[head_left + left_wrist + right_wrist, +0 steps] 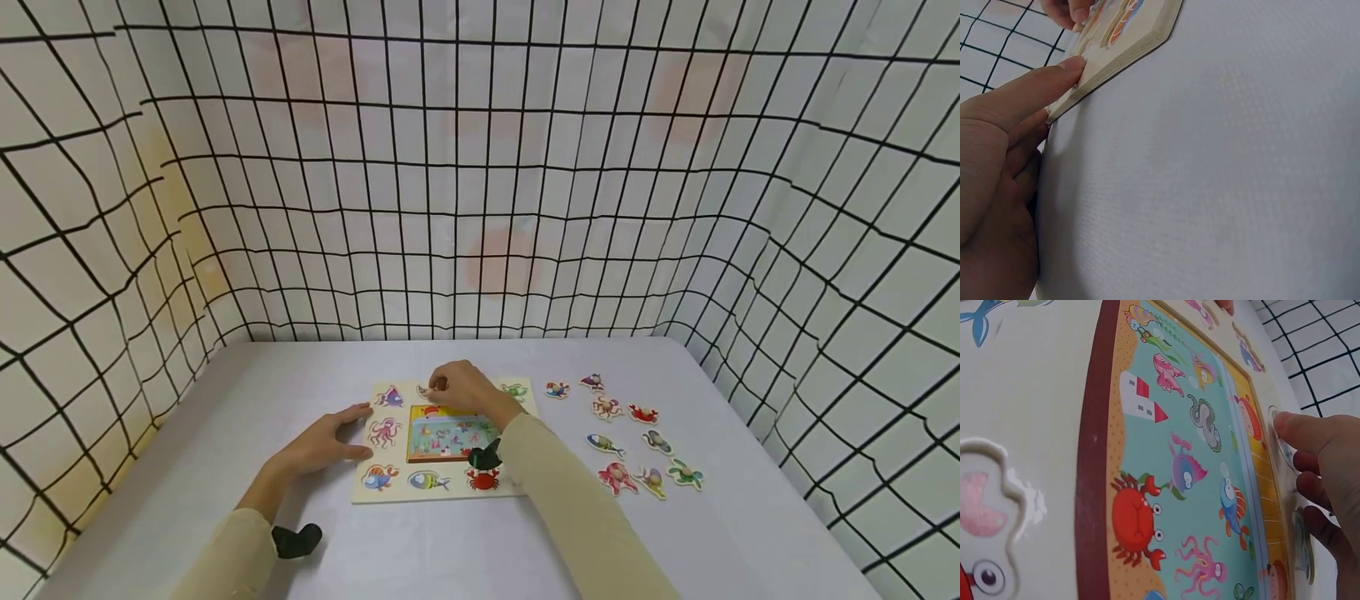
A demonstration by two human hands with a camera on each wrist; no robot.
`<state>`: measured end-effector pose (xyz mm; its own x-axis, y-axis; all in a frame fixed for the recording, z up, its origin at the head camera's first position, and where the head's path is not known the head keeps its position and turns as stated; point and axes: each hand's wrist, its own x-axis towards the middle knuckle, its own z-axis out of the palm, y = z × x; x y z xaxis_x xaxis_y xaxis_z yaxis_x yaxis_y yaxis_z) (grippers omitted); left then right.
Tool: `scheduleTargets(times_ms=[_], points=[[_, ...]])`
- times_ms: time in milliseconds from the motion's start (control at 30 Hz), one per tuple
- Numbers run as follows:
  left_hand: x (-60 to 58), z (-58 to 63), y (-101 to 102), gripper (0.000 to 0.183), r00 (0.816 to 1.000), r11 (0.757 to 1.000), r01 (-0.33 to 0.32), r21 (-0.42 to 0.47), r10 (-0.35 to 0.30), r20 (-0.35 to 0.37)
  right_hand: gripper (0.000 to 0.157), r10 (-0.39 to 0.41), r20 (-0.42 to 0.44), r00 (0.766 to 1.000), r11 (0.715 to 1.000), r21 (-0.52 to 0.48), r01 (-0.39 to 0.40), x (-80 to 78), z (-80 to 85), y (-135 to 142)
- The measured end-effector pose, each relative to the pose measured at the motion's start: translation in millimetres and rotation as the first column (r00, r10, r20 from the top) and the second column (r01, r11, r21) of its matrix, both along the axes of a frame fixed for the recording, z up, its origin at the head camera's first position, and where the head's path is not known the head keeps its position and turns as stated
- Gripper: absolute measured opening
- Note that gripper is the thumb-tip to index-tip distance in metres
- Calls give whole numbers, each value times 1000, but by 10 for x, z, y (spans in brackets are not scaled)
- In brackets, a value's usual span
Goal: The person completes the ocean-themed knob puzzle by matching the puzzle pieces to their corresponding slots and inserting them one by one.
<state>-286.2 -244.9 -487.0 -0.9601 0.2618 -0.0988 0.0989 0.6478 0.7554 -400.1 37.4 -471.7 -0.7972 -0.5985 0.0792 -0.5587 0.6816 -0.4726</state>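
Observation:
A wooden sea-animal puzzle board (395, 455) lies on the table, a printed aquarium scene at its middle. My left hand (322, 442) rests at its left edge, thumb and fingers spread and fairly straight; in the left wrist view the thumb (1041, 94) touches the board's rim. At the board's top edge my right hand (465, 387) pinches a small puzzle piece (1284, 447) over a recess. Thumb and fingers hide most of that piece, so its animal cannot be made out.
Several loose puzzle pieces lie right of the board, among them a pink octopus (617, 477), a striped fish (604, 444), a red crab (643, 414) and a green turtle (686, 473). Black netting (480, 192) over white walls surrounds the table (420, 554) at the back and sides.

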Motion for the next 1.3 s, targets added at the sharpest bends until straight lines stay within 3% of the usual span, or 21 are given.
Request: scheduleTargets(times_ms=[267,633,900,1300], points=[[9,2,6,85,1000,1000,-3,-2,3,-3,25,26,-53,998,1000,16,-26,-23,54,17],[15,-1,4,85,1000,1000,-7,2,7,1,28,38,-54,998,999,41,-36,19,181,42],[-17,-33,-40,86,999,1000,28,8,-28,-41,24,58,-81,995,998,26,-57,6,197,107],[-5,-24,-24,86,999,1000,22,0,-22,-29,24,86,-89,992,996,19,-85,0,201,193]])
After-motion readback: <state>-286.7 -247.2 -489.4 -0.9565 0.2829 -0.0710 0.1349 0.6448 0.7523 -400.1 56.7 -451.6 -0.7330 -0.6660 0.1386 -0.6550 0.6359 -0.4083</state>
